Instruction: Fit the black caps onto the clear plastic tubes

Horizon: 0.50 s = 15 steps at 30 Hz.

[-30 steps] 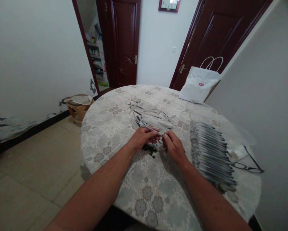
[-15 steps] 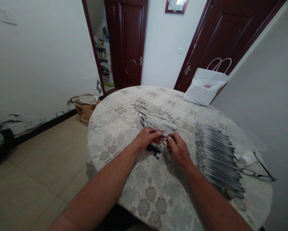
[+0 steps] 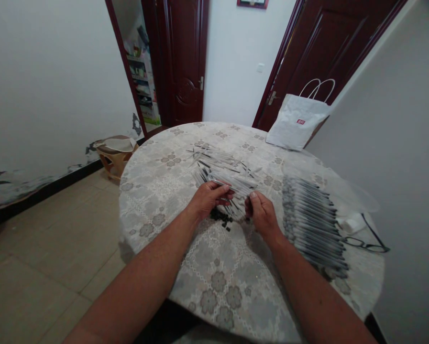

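My left hand [image 3: 210, 197] is closed, thumb against fingers, on a slim pale pen tube [image 3: 219, 182] that lies across the fingertips. To its right, my right hand [image 3: 262, 210] has its fingers pinched together; whatever is between them is too small or hidden to name. A gap separates the two hands. Just beyond them lies a loose heap of thin whitish pen tubes and dark-tipped refills [image 3: 217, 156]. Small black caps [image 3: 221, 219] are scattered below and between my hands. Beside my right forearm, many grey pens with dark ends [image 3: 314, 224] lie side by side in a row.
The round table [image 3: 153, 191] has a flowered cloth. A white paper bag [image 3: 296, 122] stands at the back right. Eyeglasses [image 3: 365, 243] and clear plastic sheeting [image 3: 346, 186] lie at the right. A wooden stool [image 3: 115, 155] stands on the floor to the left.
My hands were almost touching at the fingertips and are now farther apart. The whole view has shifted slightly, so the table sits farther left and higher.
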### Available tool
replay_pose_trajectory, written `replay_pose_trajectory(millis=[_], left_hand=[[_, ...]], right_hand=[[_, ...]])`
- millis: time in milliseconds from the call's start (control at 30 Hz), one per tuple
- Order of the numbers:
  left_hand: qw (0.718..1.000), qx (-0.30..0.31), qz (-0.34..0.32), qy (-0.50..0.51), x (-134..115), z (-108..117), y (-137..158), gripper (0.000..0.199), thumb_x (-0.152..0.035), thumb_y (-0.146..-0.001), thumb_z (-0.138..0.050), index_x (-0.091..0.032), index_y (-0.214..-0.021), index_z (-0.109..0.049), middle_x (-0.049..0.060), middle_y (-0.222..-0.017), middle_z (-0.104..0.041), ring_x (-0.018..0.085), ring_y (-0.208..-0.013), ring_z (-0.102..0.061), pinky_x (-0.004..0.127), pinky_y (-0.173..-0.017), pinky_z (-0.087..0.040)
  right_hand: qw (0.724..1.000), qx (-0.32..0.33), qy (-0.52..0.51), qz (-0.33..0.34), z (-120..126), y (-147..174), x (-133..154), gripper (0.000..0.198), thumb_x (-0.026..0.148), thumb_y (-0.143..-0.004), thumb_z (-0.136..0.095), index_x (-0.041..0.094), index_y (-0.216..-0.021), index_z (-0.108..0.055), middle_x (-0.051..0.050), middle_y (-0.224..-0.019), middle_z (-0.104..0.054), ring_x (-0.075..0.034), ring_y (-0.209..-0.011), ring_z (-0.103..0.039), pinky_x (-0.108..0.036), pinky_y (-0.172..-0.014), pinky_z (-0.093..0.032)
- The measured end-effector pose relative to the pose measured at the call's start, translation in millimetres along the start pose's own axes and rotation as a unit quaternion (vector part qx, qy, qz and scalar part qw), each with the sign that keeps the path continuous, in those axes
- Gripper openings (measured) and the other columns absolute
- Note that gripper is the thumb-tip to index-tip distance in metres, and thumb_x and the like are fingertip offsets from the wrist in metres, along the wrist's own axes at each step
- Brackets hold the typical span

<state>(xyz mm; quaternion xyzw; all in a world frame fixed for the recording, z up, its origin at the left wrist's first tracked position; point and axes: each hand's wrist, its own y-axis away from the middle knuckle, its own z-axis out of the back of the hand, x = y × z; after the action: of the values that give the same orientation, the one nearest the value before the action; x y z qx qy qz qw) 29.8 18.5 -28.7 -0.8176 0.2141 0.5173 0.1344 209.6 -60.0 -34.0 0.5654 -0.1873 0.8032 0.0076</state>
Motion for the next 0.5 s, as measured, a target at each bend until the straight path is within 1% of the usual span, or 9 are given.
replay_pose_trajectory(millis=[100,167,233,333,433,500], left_hand=[[1.0,-0.006,-0.01,0.002,-1,0,0,0.036,-0.039,-0.075,-0.085,-0.014,-0.096,-0.071,0.01,-0.095,-0.075,0.019,-0.078,-0.071,0.032,-0.066,-0.059],[1.0,-0.004,-0.012,0.002,0,1,0,0.036,-0.039,-0.075,-0.084,-0.013,-0.096,-0.07,0.009,-0.092,-0.075,0.018,-0.077,-0.071,0.031,-0.066,-0.059],[1.0,-0.008,-0.014,0.007,1,1,-1,0.036,-0.038,-0.075,-0.084,-0.013,-0.097,-0.07,0.009,-0.091,-0.075,0.018,-0.076,-0.07,0.032,-0.066,-0.06],[0.999,-0.024,-0.018,0.012,1,1,-2,0.036,-0.037,-0.075,-0.084,-0.013,-0.098,-0.07,0.01,-0.091,-0.075,0.018,-0.075,-0.07,0.032,-0.066,-0.06],[0.999,-0.03,-0.018,0.007,1,1,-3,0.036,-0.037,-0.075,-0.084,-0.012,-0.098,-0.071,0.01,-0.091,-0.075,0.018,-0.076,-0.071,0.031,-0.065,-0.06],[0.999,-0.028,-0.018,0.008,1,0,-3,0.036,-0.037,-0.075,-0.084,-0.012,-0.097,-0.071,0.01,-0.09,-0.075,0.018,-0.075,-0.07,0.031,-0.065,-0.06]], right_hand=[[0.998,0.002,-0.047,-0.031,0,-2,1,0.051,0.063,-0.098,-0.044,0.023,-0.067,-0.052,0.002,-0.055,-0.051,-0.013,-0.047,-0.046,-0.027,-0.045,-0.036],[0.995,0.004,-0.076,-0.058,0,-3,2,0.052,0.064,-0.096,-0.045,0.022,-0.067,-0.053,0.002,-0.056,-0.053,-0.012,-0.044,-0.046,-0.026,-0.043,-0.036],[0.993,0.001,-0.09,-0.07,2,-4,2,0.052,0.066,-0.096,-0.045,0.021,-0.07,-0.056,0.0,-0.06,-0.057,-0.012,-0.044,-0.049,-0.026,-0.043,-0.037],[0.996,0.002,-0.077,-0.045,6,-5,2,0.044,0.062,-0.094,-0.05,0.022,-0.079,-0.058,0.0,-0.067,-0.061,-0.013,-0.051,-0.052,-0.025,-0.047,-0.04],[0.999,0.018,-0.037,-0.011,9,-5,0,0.034,0.054,-0.095,-0.054,0.023,-0.08,-0.058,0.002,-0.064,-0.058,-0.014,-0.055,-0.051,-0.025,-0.051,-0.041],[0.999,0.03,-0.02,-0.002,10,-5,-1,0.034,0.051,-0.097,-0.051,0.023,-0.078,-0.057,0.003,-0.061,-0.056,-0.014,-0.055,-0.05,-0.025,-0.053,-0.041]])
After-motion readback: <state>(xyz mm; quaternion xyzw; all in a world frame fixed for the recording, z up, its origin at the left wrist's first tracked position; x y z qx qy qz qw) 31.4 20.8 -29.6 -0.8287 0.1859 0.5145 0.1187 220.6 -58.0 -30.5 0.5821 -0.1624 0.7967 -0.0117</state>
